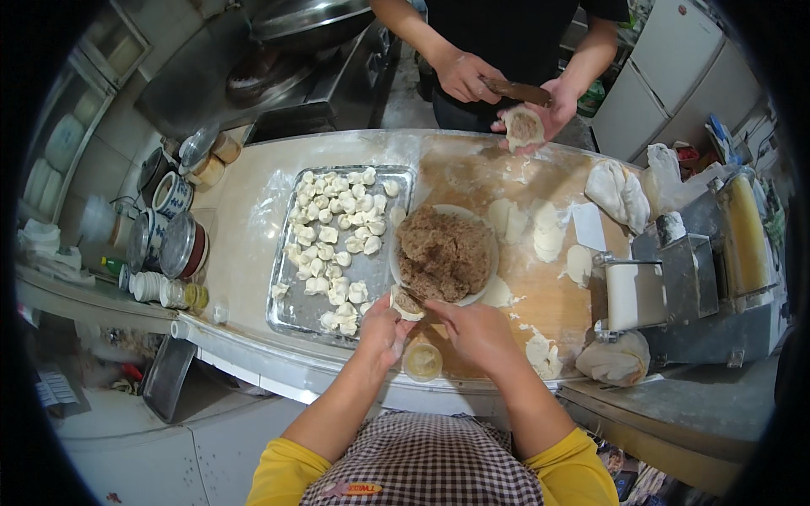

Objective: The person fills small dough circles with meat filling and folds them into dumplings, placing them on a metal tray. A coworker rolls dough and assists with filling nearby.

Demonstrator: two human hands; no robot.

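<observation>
Head view shows a dumpling wrapper (407, 304) with a dab of brown filling, cupped in the curled fingers of the left hand (384, 331) just at the near rim of the bowl of minced filling (445, 253). It looks thin, soft, light and easily torn, probably floury on the outside and sticky where the filling sits, so it is best borne from underneath on loosely bent fingers and taken by its bare edge, never squeezed across the middle. The right hand (477, 333) lies beside it, nearer the person than the bowl, fingers partly bent toward the wrapper; whether it holds a small tool I cannot tell. Left of the bowl stands a metal tray (291, 316) crowded with finished dumplings (337, 232), with bare metal only near its closest corner. Right of the bowl, loose wrappers (523, 221) and flour lie on the wooden board (472, 173). A small round cup (423, 361) sits close to the counter (245, 219) edge, nearer than the bowl and between the wrists, easily knocked. Beyond the bowl, another person's hands (506, 97) fill a wrapper with a flat stick.
</observation>
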